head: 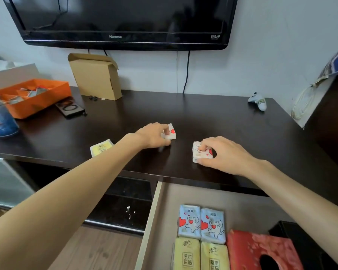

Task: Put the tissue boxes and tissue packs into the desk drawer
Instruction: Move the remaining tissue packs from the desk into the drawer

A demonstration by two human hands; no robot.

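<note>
The left hand [154, 135] closes on a small white pack with a red heart [169, 132] near the middle of the bench [213, 117]; its fingers [165, 131] curl over the top and the thumb presses below, so the pack is pinched and seems a little raised at its far edge; whether it is fully off the surface I cannot tell. The right hand [222, 154] grips a second white pack [200, 152], nearer to the front edge; the fingers bend over the top and the thumb is at the low corner, a closed grasp. This second pack rests on the bench, I think, with its long side about parallel to the front edge.

The open drawer [242, 207] lies below and toward the person, just under the right hand; therefore the right hand is the nearer one, and its way is short, back over the edge and down. The left hand must cross to the right as well.

In the drawer two blue packs [201, 223], two yellow packs [201, 256] and a red tissue box [248, 248] already lie side by side; free floor remains behind them and at the right. One yellow pack [101, 147] waits on the bench at the left, near the front edge, apart from both hands.
</note>
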